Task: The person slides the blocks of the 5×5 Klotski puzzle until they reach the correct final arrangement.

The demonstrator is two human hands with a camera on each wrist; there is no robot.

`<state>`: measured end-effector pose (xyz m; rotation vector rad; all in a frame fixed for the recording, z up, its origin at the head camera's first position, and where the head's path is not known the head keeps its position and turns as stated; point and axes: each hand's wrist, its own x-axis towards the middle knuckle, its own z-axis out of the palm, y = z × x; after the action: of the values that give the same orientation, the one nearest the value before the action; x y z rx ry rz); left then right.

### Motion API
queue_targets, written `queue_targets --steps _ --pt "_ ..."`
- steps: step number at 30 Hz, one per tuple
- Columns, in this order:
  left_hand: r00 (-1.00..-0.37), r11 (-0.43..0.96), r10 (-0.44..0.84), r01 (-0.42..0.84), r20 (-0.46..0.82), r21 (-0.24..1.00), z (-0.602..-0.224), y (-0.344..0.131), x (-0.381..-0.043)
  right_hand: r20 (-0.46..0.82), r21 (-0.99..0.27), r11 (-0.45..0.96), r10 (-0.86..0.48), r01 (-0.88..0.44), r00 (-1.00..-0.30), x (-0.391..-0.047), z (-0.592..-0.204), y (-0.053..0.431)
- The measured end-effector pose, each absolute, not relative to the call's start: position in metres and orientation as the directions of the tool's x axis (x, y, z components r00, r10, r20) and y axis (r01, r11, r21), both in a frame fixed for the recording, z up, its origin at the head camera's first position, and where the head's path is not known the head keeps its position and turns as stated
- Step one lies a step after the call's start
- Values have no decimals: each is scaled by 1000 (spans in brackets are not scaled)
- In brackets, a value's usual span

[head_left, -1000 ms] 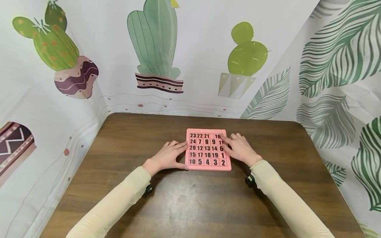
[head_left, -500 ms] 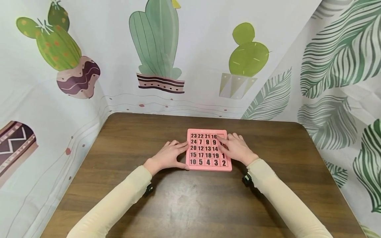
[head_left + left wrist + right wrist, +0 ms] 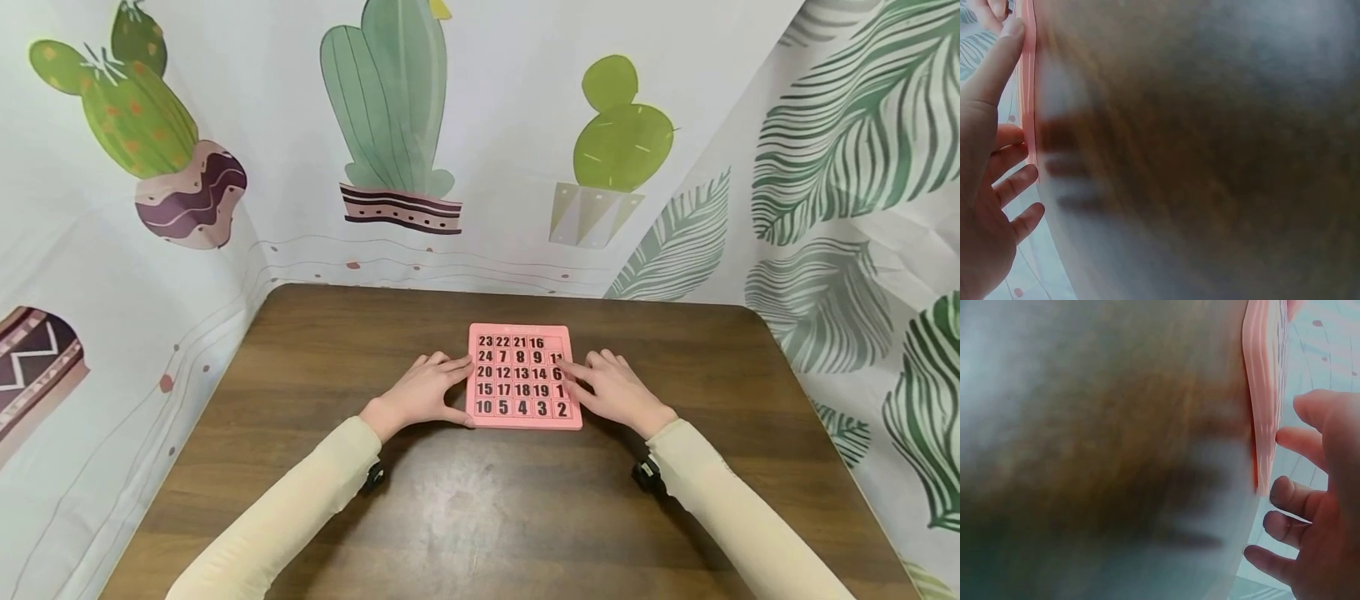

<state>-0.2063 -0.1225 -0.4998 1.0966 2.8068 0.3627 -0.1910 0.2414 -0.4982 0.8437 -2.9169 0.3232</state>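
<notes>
A pink sliding number puzzle (image 3: 522, 420) lies flat on the table, its black-numbered tiles facing up. The top-right slot (image 3: 556, 342) of its grid has no tile, with tile 16 (image 3: 536, 342) just left of it. My left hand (image 3: 420, 392) steadies the puzzle's left side, thumb at the near corner and straight fingers along the edge. From the right, my right hand (image 3: 615, 390) reaches over the rim, its index fingertip on or just above tile 11 (image 3: 555, 357). In the right wrist view, the thumb (image 3: 1316, 407) and fingers are spread apart beside the puzzle's pink edge (image 3: 1261, 394).
The brown wooden table (image 3: 465, 517) extends around the puzzle on all sides. Behind it hangs a white cloth (image 3: 510, 125) printed with cacti and leaves. A small black device (image 3: 647, 475) sits at the right wrist, another (image 3: 373, 477) at the left.
Tile 16 has slid left into the gap beside 21, leaving the top-right slot open. My right hand has drawn back right and down to tile 11. The left hand has stayed put.
</notes>
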Motion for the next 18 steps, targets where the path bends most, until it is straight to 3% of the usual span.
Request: queue_targets --steps 18 --pt "-728 703 686 660 -7 266 -498 -124 -206 75 -240 850 -466 -470 -882 -210 -494 237"
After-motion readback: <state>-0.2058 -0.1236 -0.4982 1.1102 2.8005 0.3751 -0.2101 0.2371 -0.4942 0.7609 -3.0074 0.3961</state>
